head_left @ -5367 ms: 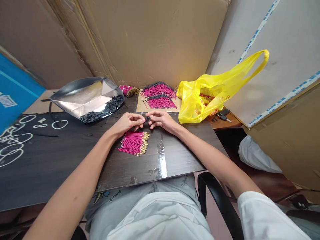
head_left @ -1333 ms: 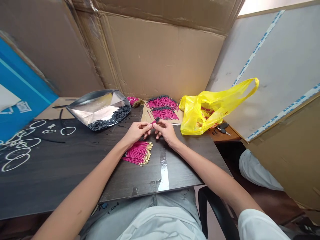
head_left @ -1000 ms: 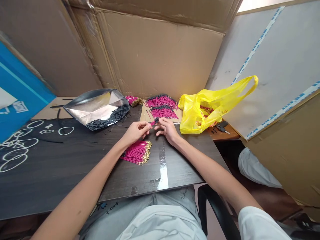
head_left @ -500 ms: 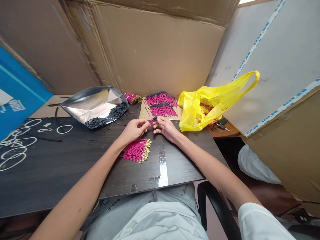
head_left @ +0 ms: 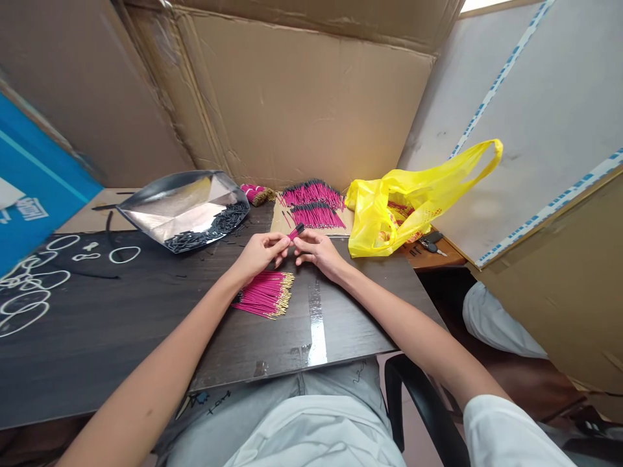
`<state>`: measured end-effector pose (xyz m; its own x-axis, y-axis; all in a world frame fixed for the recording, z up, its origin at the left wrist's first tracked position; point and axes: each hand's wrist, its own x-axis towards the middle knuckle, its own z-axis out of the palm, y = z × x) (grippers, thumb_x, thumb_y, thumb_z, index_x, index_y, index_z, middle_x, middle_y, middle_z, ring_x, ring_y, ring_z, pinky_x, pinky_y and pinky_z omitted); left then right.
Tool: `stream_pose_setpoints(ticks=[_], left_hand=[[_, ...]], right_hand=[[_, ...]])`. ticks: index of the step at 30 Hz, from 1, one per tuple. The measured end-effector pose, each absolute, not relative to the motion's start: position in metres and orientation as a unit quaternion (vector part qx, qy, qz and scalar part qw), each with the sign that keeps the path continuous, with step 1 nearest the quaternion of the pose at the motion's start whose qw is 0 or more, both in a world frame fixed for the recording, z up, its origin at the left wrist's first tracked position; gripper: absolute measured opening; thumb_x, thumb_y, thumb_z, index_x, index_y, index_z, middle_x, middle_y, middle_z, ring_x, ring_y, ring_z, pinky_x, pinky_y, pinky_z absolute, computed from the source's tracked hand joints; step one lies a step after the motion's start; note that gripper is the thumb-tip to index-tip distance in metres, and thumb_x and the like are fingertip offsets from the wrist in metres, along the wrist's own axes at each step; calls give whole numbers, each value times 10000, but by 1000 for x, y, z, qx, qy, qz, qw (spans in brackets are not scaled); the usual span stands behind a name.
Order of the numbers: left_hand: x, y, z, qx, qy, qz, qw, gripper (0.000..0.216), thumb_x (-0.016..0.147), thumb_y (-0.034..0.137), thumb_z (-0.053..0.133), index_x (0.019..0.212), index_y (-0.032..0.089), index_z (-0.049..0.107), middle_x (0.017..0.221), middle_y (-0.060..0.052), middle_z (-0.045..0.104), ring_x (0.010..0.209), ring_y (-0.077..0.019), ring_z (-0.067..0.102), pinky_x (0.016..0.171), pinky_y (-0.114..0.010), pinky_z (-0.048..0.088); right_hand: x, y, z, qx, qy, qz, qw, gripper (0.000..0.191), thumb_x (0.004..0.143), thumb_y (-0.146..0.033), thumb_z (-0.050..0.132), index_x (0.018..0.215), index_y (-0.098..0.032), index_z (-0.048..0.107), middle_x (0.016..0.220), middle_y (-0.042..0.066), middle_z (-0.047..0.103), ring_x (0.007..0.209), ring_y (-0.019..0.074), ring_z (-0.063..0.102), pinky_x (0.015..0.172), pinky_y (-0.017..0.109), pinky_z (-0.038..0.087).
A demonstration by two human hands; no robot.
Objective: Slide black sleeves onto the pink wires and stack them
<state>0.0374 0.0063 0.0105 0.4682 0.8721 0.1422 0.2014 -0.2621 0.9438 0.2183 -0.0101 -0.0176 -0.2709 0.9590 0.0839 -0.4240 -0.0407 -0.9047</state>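
My left hand (head_left: 260,250) pinches a thin pink pin with a black tip (head_left: 295,231), held just above the dark tabletop (head_left: 146,311). My right hand (head_left: 316,250) has its fingers closed at the pin's black end, touching it. Right below my left wrist lies a loose pile of pink pins with gold tips (head_left: 265,295). Farther back, rows of pink pins with black tips (head_left: 311,204) lie on a cardboard sheet.
A silver foil bag (head_left: 180,204) spilling small black sleeves lies at the back left. A yellow plastic bag (head_left: 403,207) sits at the back right, keys beside it. White rubber bands (head_left: 34,279) lie at the left. Cardboard walls surround the table; a black chair arm (head_left: 423,402) is below right.
Both hands stay together over the table holding the pin. Since 5.4 s ago the pin's black-tipped end has come up between the fingers; the camera has shifted slightly.
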Motion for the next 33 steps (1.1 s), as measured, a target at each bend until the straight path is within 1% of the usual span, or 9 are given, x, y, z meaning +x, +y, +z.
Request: stream_pose_setpoints(ticks=[3,7,10,14,20,24,29,31,33], left_hand=[[38,6,10,706,363,342,502,424,867,553,717,753,148,658,674,-9,615,509,-93,495,514,-226,390],[40,6,8,703,368,340,504,427,839,558,753,793,138,694,683,-23,652,497,-93,523,499,-220,401],[41,4,9,698,376,332,511,428,841,554,758,812,130,707,706,-40,688,499,-98,556,499,-218,428],[43,2,11,693,381,323,519,444,834,562,761,777,125,699,690,-51,704,481,-107,577,490,-222,448],[43,2,14,708,377,306,513,476,849,589,719,757,122,705,666,-62,708,497,-124,610,506,-227,474],[43,2,11,722,384,309,485,475,877,580,674,755,123,710,633,-60,700,486,-129,611,472,-217,441],[47,-2,8,731,397,329,447,478,912,572,628,761,128,723,643,-69,712,492,-134,611,448,-209,400],[48,-4,10,732,398,343,433,460,918,566,621,820,135,748,706,-72,742,520,-140,617,472,-220,434],[46,-4,13,730,405,365,412,444,928,556,604,937,146,772,793,-74,770,562,-147,629,509,-233,472]], right_hand=[[216,-9,-21,-307,-457,636,540,453,669,-519,881,836,-176,636,767,-10,634,700,106,587,581,217,565],[214,-8,-24,-323,-486,592,557,484,673,-590,843,804,-190,606,680,-34,602,619,110,573,515,224,535],[212,-9,-25,-342,-511,548,567,479,731,-629,778,776,-205,560,609,-55,581,522,98,545,471,214,477],[208,-12,-25,-364,-527,498,584,432,807,-586,728,747,-209,526,547,-68,558,441,83,506,444,203,401],[203,-14,-24,-405,-505,471,599,405,804,-575,709,750,-213,536,539,-74,518,445,90,477,438,213,402],[202,-17,-23,-417,-500,471,595,413,763,-586,742,744,-204,585,581,-52,524,460,98,448,413,236,378],[203,-22,-14,-436,-525,436,587,429,798,-633,707,687,-247,558,602,0,534,504,156,461,435,297,387],[212,-17,-4,-465,-562,393,560,418,848,-638,643,699,-259,546,618,9,539,532,178,481,463,314,412],[230,-4,10,-525,-602,311,515,409,890,-618,571,723,-247,537,625,-2,535,549,173,486,498,305,428]])
